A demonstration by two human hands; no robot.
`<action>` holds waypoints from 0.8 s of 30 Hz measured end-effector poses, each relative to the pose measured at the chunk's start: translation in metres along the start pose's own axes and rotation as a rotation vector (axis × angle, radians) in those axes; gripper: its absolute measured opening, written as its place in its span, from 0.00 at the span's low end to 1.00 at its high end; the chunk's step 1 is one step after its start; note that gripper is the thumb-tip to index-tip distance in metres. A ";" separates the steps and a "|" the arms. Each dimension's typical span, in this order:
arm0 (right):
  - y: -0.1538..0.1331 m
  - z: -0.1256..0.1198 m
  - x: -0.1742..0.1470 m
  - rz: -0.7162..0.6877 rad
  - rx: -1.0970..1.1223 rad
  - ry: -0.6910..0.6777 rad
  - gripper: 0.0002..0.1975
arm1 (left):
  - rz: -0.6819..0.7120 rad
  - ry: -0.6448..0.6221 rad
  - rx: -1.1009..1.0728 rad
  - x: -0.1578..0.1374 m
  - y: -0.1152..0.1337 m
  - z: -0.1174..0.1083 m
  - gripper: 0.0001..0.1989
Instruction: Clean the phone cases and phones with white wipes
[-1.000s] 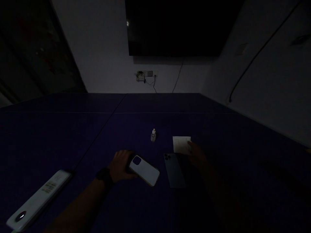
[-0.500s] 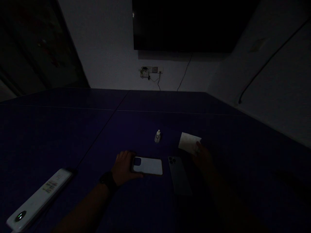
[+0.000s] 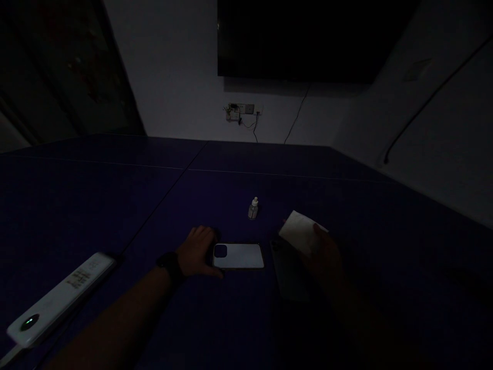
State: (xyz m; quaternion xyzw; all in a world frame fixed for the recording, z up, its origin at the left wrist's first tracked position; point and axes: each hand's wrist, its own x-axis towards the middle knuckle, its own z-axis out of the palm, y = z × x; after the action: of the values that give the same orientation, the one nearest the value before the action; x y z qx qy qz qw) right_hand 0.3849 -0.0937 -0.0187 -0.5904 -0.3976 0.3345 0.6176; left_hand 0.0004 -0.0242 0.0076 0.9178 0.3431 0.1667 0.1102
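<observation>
purple surface (image 3: 223, 205) lies beneath one phone (image 3: 289, 277), one case (image 3: 243, 256), one cloth (image 3: 299, 231).

Hands: two, a left hand (image 3: 196, 252) and a right hand (image 3: 325, 257)
Phone case (image 3: 242, 256): one
Phone (image 3: 287, 277): one
White sheet (image 3: 299, 230): one
Small bottle (image 3: 252, 211): one
Wristband (image 3: 172, 266): one
Long white device (image 3: 57, 303): one
Table (image 3: 219, 203): one
Wall-mounted screen (image 3: 308, 41): one
Thick wall cable (image 3: 435, 93): one
Outlet plates (image 3: 249, 109): several, too dim to count exactly
</observation>
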 end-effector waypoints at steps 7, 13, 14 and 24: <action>-0.029 0.033 -0.020 -0.180 -0.007 -0.026 0.16 | 0.000 0.007 -0.023 0.000 -0.001 0.001 0.40; -0.036 0.058 -0.028 -0.166 -0.073 -0.113 0.19 | -0.005 0.015 -0.040 0.000 -0.001 0.001 0.39; -0.037 0.062 -0.029 -0.173 -0.096 -0.132 0.19 | -0.004 0.015 -0.044 0.000 -0.001 0.001 0.39; -0.036 0.102 -0.043 -0.854 -0.672 -0.745 0.13 | 0.059 0.009 -0.075 -0.002 -0.004 0.005 0.41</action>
State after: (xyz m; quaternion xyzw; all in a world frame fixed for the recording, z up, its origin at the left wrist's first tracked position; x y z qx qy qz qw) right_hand 0.2727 -0.0870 0.0115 -0.3862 -0.8669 0.0996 0.2990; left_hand -0.0011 -0.0231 0.0015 0.9220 0.3099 0.1865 0.1379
